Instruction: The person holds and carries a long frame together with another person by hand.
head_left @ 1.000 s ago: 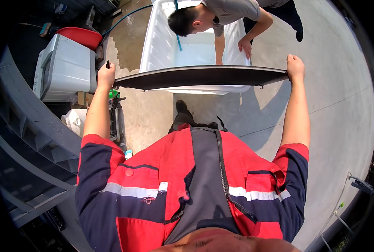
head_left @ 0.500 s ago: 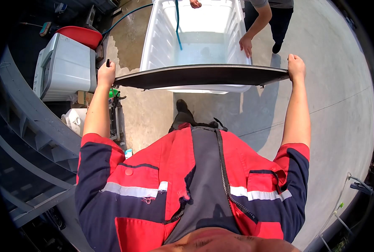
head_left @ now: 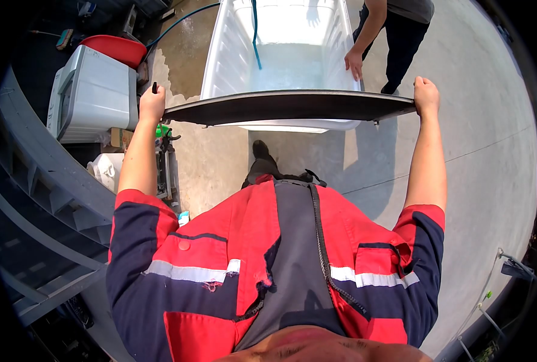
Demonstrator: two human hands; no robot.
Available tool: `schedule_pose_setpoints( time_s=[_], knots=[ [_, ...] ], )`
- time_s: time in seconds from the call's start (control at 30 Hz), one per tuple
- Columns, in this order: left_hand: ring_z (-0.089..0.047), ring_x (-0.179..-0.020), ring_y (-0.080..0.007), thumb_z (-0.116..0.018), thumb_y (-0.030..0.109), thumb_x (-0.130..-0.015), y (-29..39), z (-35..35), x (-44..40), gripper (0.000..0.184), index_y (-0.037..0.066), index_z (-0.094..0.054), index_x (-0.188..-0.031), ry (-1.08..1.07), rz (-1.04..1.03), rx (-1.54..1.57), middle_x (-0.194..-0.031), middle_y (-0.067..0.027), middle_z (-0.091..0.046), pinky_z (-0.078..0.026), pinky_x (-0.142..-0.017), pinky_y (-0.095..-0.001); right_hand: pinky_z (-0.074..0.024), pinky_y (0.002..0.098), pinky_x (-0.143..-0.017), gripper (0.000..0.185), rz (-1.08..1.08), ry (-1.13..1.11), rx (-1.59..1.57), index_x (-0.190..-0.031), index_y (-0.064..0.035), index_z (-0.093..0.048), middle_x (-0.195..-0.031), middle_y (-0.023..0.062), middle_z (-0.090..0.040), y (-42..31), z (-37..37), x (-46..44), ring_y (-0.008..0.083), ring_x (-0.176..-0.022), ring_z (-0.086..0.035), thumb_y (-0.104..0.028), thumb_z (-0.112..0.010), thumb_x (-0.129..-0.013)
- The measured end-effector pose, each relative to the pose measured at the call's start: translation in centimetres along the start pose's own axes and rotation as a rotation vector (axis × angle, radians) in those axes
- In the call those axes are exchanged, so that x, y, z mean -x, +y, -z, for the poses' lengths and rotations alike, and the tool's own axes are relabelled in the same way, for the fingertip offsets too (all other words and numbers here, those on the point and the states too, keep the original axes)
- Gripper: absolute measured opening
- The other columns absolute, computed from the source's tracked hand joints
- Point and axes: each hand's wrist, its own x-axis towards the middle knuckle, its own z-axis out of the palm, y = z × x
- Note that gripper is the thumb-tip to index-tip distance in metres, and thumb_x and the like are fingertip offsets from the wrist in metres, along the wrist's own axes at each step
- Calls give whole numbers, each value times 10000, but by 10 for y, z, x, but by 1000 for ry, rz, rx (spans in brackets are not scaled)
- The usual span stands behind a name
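A wide dark flat panel point(head_left: 286, 108) stretches between my two hands in front of the tub, seen nearly edge-on. My left hand point(head_left: 152, 104) is closed around its left end, and a short black piece sticks up from that fist. At the opposite end, my right hand point(head_left: 426, 95) grips the panel's edge. Beyond the panel stands a large white plastic tub point(head_left: 223, 48) with shallow water point(head_left: 289, 67) in it. The panel covers part of the tub's near wall from view.
A co-worker's hand point(head_left: 353, 63) rests on the tub's right rim. A blue-green hose point(head_left: 255, 36) hangs into the water. To the left stand a white washing machine point(head_left: 99, 90), a red basin point(head_left: 118, 49) and a white bucket point(head_left: 106, 171). Concrete floor point(head_left: 479, 151) extends on the right.
The co-worker's other hand has left the view at the tub's far side, and their body and legs have shifted. The panel is slightly higher in view, still in both my hands.
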Motion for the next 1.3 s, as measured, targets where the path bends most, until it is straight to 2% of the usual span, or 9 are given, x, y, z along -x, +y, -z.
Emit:
schedule_pose_setpoints(
  time_s=[0.2,0.3,1.3],
  knots=[
    [-592,-771,-433,-477,298,-881,0,0,0,339,-15,-591,-818,-6,21,3,-802,-260,-607,-460,-710,-472,-477,418,-735,382,8,3,-7,-865,-15,-657,-827,191,-661,-2,3,3,316,-775,-619,-343,-466,-821],
    [-594,-765,-430,-478,301,-879,-4,-1,-1,340,-13,-595,-821,-11,30,0,-800,-262,-607,-461,-708,-470,-489,443,-888,441,-52,-104,39,-999,-62,-711,-1062,208,-683,-6,8,1,385,-1022,-636,-386,-461,-833],
    [-612,-826,-438,-489,302,-881,-7,-2,-2,331,9,-643,-866,-4,28,-12,-843,-264,-633,-474,-753,-482,-483,443,-912,460,-61,-119,45,-1064,-66,-702,-1101,200,-679,-4,8,2,377,-1062,-627,-391,-449,-860]
  ],
)
